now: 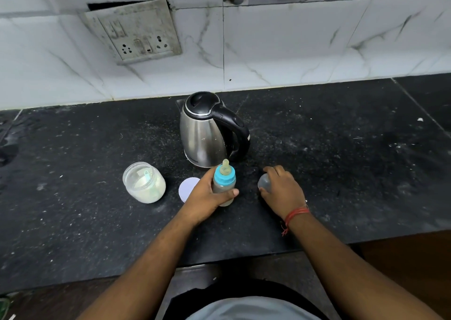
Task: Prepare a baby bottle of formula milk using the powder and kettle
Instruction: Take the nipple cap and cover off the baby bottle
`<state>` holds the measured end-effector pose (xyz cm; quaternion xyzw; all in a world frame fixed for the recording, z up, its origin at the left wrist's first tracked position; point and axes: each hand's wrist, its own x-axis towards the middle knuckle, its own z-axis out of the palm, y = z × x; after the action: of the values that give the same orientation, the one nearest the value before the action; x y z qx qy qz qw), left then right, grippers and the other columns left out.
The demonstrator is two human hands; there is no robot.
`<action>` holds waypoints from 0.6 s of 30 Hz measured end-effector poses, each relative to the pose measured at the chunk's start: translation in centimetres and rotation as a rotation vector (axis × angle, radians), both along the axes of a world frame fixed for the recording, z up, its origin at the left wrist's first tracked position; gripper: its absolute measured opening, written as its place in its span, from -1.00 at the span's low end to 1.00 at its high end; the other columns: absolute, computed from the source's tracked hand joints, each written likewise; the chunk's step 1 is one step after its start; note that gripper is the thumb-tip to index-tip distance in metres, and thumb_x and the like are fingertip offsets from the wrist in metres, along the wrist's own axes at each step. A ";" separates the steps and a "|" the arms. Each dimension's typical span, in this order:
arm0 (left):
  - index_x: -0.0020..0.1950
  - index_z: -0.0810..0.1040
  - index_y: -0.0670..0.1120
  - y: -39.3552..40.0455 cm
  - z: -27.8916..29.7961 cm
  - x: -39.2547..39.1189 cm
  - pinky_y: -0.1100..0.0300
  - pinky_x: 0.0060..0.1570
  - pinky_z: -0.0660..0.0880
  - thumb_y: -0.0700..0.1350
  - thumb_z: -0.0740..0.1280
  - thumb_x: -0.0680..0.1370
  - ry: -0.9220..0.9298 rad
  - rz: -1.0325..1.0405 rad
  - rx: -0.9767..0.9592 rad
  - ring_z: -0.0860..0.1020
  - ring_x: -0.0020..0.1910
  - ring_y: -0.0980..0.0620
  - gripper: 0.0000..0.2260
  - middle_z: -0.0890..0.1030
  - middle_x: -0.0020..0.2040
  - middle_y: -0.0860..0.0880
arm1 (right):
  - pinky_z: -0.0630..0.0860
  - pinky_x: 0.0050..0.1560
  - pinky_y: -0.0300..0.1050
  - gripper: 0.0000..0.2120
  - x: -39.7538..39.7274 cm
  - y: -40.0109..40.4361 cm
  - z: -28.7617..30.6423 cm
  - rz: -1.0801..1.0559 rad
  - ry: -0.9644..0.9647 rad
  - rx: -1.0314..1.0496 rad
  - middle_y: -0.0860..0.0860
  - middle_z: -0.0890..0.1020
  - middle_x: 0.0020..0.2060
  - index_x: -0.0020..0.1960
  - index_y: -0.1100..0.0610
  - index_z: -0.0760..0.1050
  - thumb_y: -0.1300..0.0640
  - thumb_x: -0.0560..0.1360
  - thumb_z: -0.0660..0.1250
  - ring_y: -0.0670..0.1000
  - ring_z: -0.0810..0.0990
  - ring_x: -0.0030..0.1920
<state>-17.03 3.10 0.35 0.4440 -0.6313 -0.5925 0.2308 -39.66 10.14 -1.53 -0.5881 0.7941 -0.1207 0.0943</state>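
Note:
A baby bottle point(225, 178) with a blue collar and a pale teat stands upright on the black counter, filled with cloudy liquid. My left hand point(207, 195) grips its body from the left, thumb across the front. My right hand point(283, 193) lies over the clear bottle cap point(264, 182) on the counter to the right, fingers curled round it. Just behind the bottle stands a steel kettle point(203, 134) with a black lid and handle. At the left is the open powder jar point(144, 183), a blue scoop inside it.
The jar's white lid point(186, 188) lies flat between the jar and my left hand. A white tiled wall with a socket plate point(136, 31) rises behind the counter point(341, 161). The counter's front edge runs below my forearms.

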 end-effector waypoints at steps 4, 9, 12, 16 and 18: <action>0.36 0.51 0.13 0.0 0.1 0.0 0.23 0.24 0.51 -0.04 0.62 0.43 -0.016 0.003 0.010 0.64 0.18 0.19 -0.45 0.69 0.16 0.15 | 0.55 0.20 -0.03 -0.39 -0.3 0.0 -0.2 0.007 0.006 0.046 0.04 0.47 0.33 0.46 0.08 0.36 -0.03 0.48 0.45 0.11 0.51 0.25; 0.38 0.51 0.10 -0.1 0.5 0.1 0.28 0.21 0.51 -0.11 0.60 0.47 -0.026 0.009 0.004 0.64 0.18 0.19 -0.47 0.69 0.16 0.14 | 0.60 -0.03 0.06 -0.38 0.0 -0.4 1.9 -0.105 0.100 -0.050 0.09 0.47 0.21 0.37 0.14 0.42 -0.18 0.44 0.42 0.17 0.59 0.07; 0.39 0.52 0.02 -0.1 1.2 0.1 0.26 0.20 0.53 -0.13 0.58 0.49 -0.022 0.024 0.007 0.64 0.18 0.15 -0.50 0.70 0.18 0.08 | 0.55 -0.19 -0.06 -0.67 1.2 -0.9 4.5 -0.107 -0.097 -0.262 0.01 0.53 0.05 0.18 0.11 0.51 -0.06 0.52 0.38 0.03 0.59 -0.10; 0.36 0.53 -0.06 -0.2 2.5 0.1 0.38 0.03 0.53 -0.18 0.54 0.52 -0.010 0.023 -0.011 0.64 0.03 0.27 -0.57 0.70 0.12 0.02 | 0.48 -0.17 -0.23 -0.83 3.2 -2.1 7.1 0.011 -0.633 -0.198 -0.03 0.56 -0.14 0.04 0.04 0.54 -0.05 0.56 0.38 -0.18 0.49 -0.24; 0.36 0.54 -0.04 -0.5 2.9 0.2 0.33 0.05 0.55 -0.16 0.54 0.53 -0.009 0.003 -0.028 0.65 0.05 0.22 -0.58 0.70 0.12 0.01 | 0.47 -0.18 -0.32 -0.79 4.2 -2.5 7.9 0.080 -0.750 -0.143 -0.02 0.55 -0.14 0.08 0.05 0.55 -0.06 0.55 0.40 -0.22 0.47 -0.27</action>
<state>-16.85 2.65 3.28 0.4443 -0.6398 -0.5812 0.2353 -35.50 7.68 6.36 -0.5390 0.6704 -0.3788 0.3416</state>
